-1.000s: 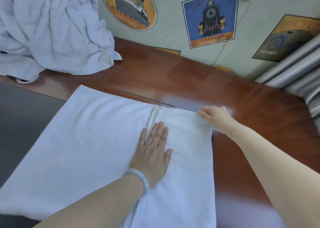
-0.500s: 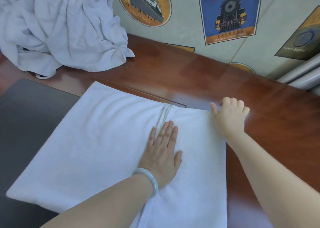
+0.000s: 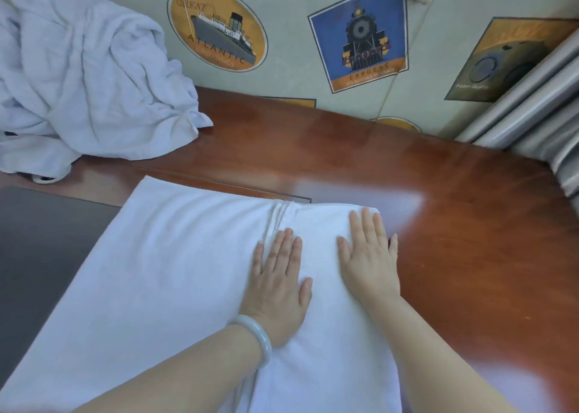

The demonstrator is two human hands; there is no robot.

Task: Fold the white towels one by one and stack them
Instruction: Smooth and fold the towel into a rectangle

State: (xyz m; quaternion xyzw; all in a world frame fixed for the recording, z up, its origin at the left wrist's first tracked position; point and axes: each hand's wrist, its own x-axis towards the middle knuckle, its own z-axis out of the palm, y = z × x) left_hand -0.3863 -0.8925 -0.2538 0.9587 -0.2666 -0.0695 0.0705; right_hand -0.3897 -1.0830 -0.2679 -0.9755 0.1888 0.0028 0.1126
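— Head view, tell me: why are your hands laid like that?

— Your left hand point(image 3: 277, 282) and right hand point(image 3: 368, 257) lie flat, fingers spread, gripping nothing; you press the white towel point(image 3: 163, 284) on the wooden table point(image 3: 470, 224), probably to smooth its fold.

— And its direction?

— Its long axis runs from near left to far right; the crumpled towel pile point(image 3: 84, 80) waits far left.
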